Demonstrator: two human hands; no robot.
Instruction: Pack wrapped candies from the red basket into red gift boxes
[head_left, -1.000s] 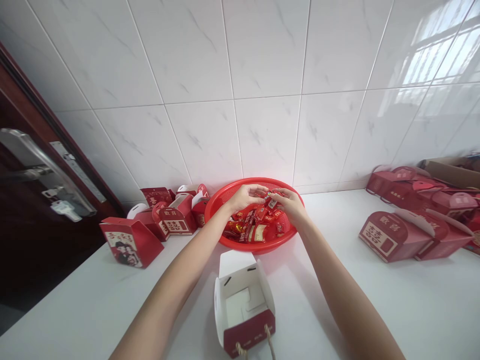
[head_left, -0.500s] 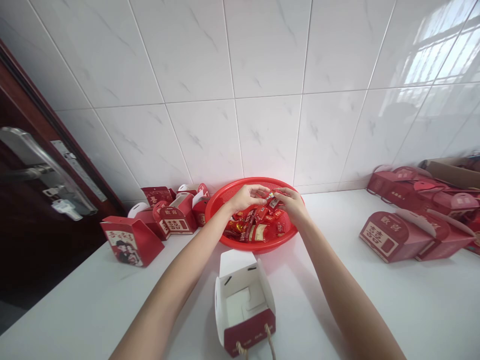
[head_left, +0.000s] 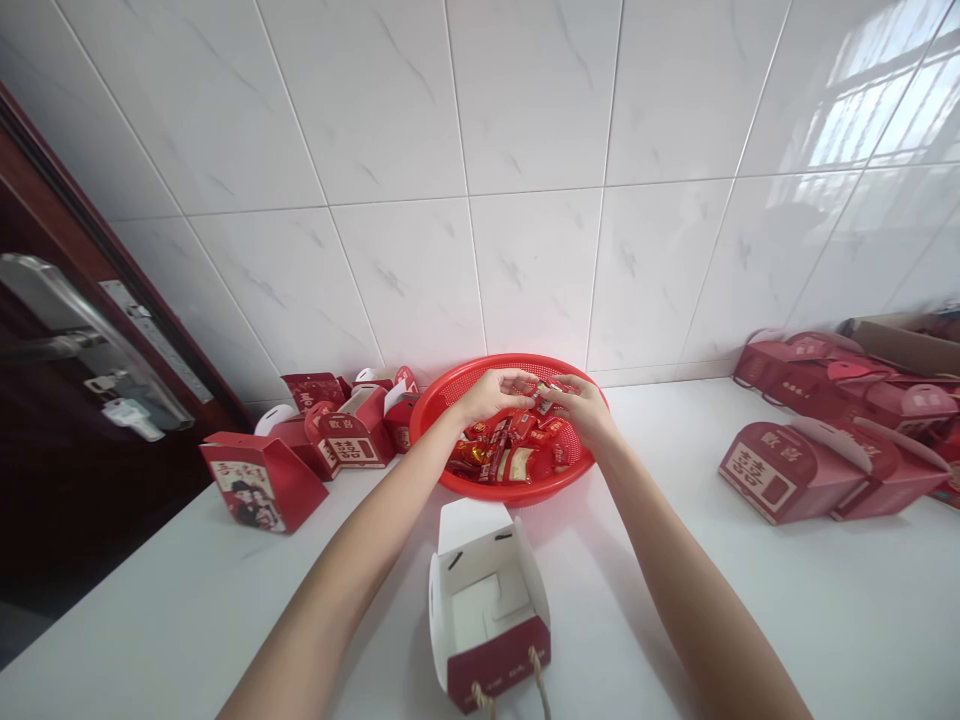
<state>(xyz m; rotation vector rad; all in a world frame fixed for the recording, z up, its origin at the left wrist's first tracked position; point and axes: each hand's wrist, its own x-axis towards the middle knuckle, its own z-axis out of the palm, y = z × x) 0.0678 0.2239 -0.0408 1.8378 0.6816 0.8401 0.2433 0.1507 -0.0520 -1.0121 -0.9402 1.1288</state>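
Note:
Both hands are over a red plastic basket [head_left: 442, 470] that holds several red wrapped sweets [head_left: 525, 430]. My left hand [head_left: 499, 393] has its fingers pinched on one side of a small wrapped candy [head_left: 545, 398]. On the candy's other side, my right hand [head_left: 579, 405] closes its fingers round it. Nearer to me, between my forearms, an open box [head_left: 491, 610] with a white inside, dark red front and rope handles stands with nothing in it.
Folded red gift boxes [head_left: 349, 440] and a red bag-shaped box [head_left: 259, 485] stand at the left. More red boxes [head_left: 795, 470] and a cardboard carton [head_left: 900, 345] are at the right. A tiled wall [head_left: 532, 280] rises behind; a door handle [head_left: 90, 340] is far left.
The small candy has turned slightly between my fingers. My hands have barely moved.

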